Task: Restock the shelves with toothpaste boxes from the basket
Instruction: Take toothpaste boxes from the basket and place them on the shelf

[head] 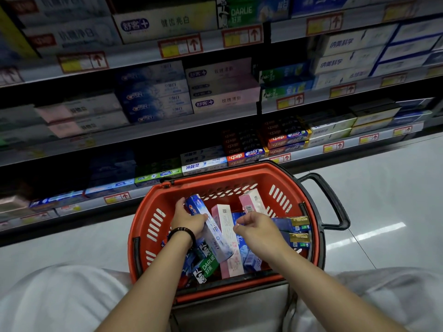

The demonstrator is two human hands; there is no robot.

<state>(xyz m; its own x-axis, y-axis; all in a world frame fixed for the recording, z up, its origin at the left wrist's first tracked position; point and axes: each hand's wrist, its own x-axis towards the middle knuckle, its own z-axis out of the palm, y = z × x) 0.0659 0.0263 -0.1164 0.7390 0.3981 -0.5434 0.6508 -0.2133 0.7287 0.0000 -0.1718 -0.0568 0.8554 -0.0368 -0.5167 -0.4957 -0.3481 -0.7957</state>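
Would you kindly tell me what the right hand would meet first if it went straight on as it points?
Probably the pink-and-white toothpaste box just ahead of the right hand and its fingertips; depth is unclear.

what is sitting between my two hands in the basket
Head view: the blue box that the left hand grips, then a pink and white box beside it, close to the right hand, all inside the red basket.

basket red, black handle | boxes: blue, pink, green

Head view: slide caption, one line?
Left hand grips a blue toothpaste box in the red basket; right hand reaches alongside.
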